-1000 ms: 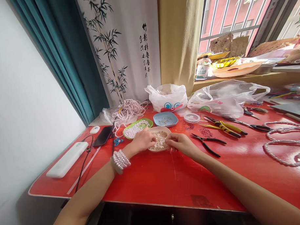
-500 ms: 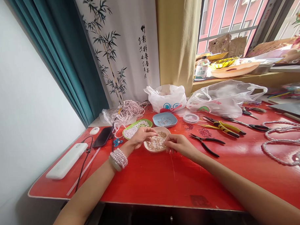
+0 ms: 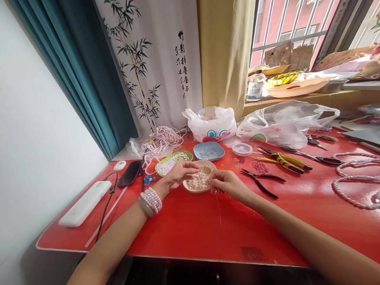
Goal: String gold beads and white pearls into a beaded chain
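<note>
Item: left hand [image 3: 181, 172], apart from the right, over the left part of the pale dish [image 3: 198, 191]; whether its fingertips meet or pinch anything, cannot tell.

Item: right hand [image 3: 225, 185], at the dish's right edge, thumb and forefinger closed on a thin clear thread [image 3: 220, 212] (upper end hidden by the fingers, lower stretch barely visible against the red table [image 3: 180, 234]).

Item: gold and white beads [image 3: 194, 185], lying in the pale dish, partly covered by both hands; single beads too small to count.

Item: green dish [image 3: 191, 154] of pearly beads, lower edge partly behind the left hand.

Item: blue dish [image 3: 221, 148], behind the pale one; small contents indistinct.

Item: black-handled pliers [image 3: 262, 183], to the right of the right hand.

Item: silvery strands [image 3: 350, 180], cut off at the right border.

Markings: bottle [image 3: 256, 87] on the sill, label with a letter "A", the characters beneath too small to read. White bag [image 3: 212, 124], printed with blue cartoon eyes and a red shape. Clear bag [image 3: 275, 129], red lettering crumpled past reading, green motif partly folded. Bamboo hanging [image 3: 165, 60], black brush characters, the main column opening "竹影". Power bank [image 3: 85, 203], no brand legible.
</note>
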`<act>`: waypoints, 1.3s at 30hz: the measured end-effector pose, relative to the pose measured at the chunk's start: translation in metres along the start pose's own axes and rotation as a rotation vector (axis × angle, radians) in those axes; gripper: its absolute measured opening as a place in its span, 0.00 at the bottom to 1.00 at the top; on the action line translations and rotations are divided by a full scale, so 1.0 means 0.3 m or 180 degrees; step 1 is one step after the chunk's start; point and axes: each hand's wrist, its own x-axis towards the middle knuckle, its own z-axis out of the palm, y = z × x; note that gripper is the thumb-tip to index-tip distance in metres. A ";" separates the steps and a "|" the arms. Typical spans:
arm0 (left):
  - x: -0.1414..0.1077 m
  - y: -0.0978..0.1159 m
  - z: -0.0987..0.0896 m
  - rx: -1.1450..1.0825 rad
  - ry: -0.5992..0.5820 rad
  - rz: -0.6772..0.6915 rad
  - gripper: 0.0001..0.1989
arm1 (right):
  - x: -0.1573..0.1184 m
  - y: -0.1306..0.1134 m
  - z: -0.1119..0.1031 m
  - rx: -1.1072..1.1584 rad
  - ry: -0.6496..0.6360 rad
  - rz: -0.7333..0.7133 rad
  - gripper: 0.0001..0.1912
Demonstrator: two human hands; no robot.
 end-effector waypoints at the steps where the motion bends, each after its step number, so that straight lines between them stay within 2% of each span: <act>1: 0.000 -0.001 0.001 -0.0017 -0.0004 -0.0001 0.10 | 0.001 0.001 0.000 -0.0003 -0.0001 -0.0002 0.06; 39: -0.002 -0.013 0.002 -0.0082 -0.0108 0.0048 0.12 | 0.006 0.019 -0.003 -0.0293 -0.0001 -0.0015 0.06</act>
